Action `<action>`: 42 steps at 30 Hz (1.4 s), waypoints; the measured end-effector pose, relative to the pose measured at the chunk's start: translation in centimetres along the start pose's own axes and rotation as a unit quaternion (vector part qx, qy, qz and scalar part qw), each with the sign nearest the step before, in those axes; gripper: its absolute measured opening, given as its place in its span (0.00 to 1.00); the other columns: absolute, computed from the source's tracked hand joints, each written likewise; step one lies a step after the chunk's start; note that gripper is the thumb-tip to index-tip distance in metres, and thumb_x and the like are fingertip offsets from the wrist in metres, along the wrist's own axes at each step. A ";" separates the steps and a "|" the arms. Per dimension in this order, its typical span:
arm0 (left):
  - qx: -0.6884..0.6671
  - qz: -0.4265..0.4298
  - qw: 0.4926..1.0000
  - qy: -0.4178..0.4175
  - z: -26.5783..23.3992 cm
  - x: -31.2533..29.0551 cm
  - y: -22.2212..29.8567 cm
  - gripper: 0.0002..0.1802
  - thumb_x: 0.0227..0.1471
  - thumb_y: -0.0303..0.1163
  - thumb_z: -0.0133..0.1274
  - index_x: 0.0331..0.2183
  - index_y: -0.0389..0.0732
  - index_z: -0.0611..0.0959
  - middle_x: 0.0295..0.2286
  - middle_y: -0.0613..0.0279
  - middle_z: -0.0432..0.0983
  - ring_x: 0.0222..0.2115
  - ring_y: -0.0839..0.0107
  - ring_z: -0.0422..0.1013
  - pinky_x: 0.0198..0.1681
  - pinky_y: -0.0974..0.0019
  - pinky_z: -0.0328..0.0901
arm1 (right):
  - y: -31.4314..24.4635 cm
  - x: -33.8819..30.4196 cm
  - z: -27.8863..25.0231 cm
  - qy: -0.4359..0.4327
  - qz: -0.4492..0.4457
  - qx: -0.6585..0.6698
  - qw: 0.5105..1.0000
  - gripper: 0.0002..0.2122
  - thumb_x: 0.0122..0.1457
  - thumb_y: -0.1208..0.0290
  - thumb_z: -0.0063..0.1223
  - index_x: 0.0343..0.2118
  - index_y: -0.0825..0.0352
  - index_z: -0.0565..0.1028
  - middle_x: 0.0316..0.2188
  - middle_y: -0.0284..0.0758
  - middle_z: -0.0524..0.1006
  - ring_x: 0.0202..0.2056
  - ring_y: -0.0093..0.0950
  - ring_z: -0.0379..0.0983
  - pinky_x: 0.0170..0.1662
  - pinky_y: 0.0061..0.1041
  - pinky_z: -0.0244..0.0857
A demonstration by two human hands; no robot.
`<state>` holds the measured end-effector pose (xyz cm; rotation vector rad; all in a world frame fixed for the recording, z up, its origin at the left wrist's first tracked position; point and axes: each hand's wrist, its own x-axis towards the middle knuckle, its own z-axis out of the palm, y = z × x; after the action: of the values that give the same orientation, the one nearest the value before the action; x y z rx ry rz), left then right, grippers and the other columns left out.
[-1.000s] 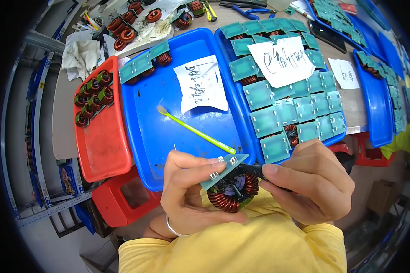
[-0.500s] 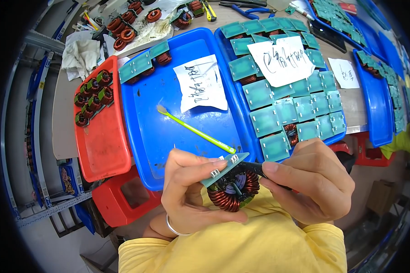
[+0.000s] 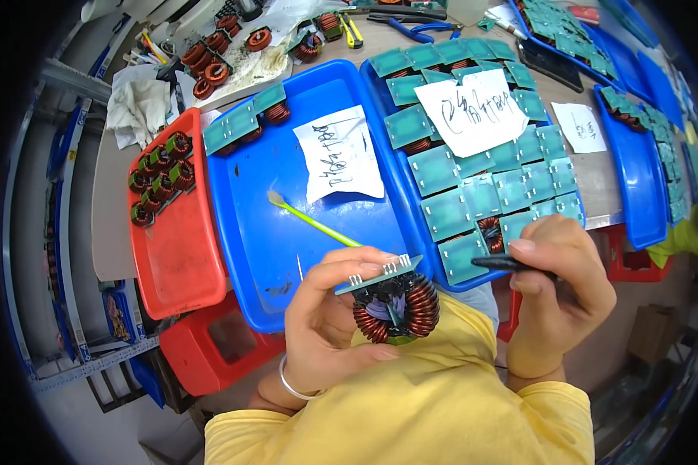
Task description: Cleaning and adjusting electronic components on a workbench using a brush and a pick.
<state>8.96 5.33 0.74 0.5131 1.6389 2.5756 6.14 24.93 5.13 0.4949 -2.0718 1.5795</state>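
Observation:
My left hand (image 3: 326,318) is closed on a toroidal coil (image 3: 398,310) wound with copper-coloured wire. The coil's green circuit board (image 3: 380,277) is uppermost, with silver pins sticking up from it, and black material shows between board and windings. My right hand (image 3: 558,291) pinches a slim black stick-like tool (image 3: 496,264), whose exact kind I cannot make out. Its tip points left, apart from the coil. Behind my left hand, a green brush (image 3: 318,222) lies in a blue tray (image 3: 248,209), partly hidden by the fingers.
A second blue tray (image 3: 434,285) holds several board-mounted coils under a paper note (image 3: 473,116). Smaller coils sit in a red tray (image 3: 174,263) at left. Pliers (image 3: 415,31), a yellow cutter (image 3: 353,32) and a white cloth (image 3: 138,108) lie at the back. A red stool (image 3: 202,356) stands below.
My right hand has drawn the black tool away from the coil, to the right and upward. My left hand has turned the coil slightly, showing more of its windings.

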 end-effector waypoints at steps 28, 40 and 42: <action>-0.095 -0.179 0.974 0.103 3.7 2.3 -0.7 0.36 0.37 0.35 0.61 0.46 0.34 0.61 0.39 0.55 0.66 0.36 0.65 0.68 0.35 0.63 0.69 | 20.8 2.5 -18.3 0.267 0.192 -0.102 0.939 0.06 0.52 0.74 0.50 0.31 0.71 0.73 0.26 0.35 0.75 0.28 0.22 0.72 0.28 0.19 0.64; -0.086 -0.158 0.980 0.083 5.2 3.7 -2.7 0.30 0.40 0.29 0.59 0.45 0.39 0.62 0.40 0.55 0.66 0.39 0.65 0.68 0.39 0.62 0.67 | 3.3 -0.7 -4.9 -0.080 -0.074 -0.104 0.989 0.21 0.36 0.72 0.64 0.34 0.70 0.69 0.32 0.39 0.71 0.35 0.32 0.67 0.39 0.27 0.60; -0.119 -0.149 0.980 0.061 5.0 3.9 -3.0 0.31 0.39 0.13 0.52 0.47 0.36 0.61 0.43 0.56 0.60 0.43 0.66 0.65 0.46 0.64 0.63 | 2.5 -1.5 -3.3 -0.090 -0.054 -0.128 0.986 0.26 0.32 0.71 0.68 0.37 0.68 0.68 0.34 0.39 0.69 0.36 0.33 0.66 0.39 0.28 0.60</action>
<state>6.38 11.88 1.01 0.0877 1.2926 2.5653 6.52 28.72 3.01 0.6638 -2.2996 1.2216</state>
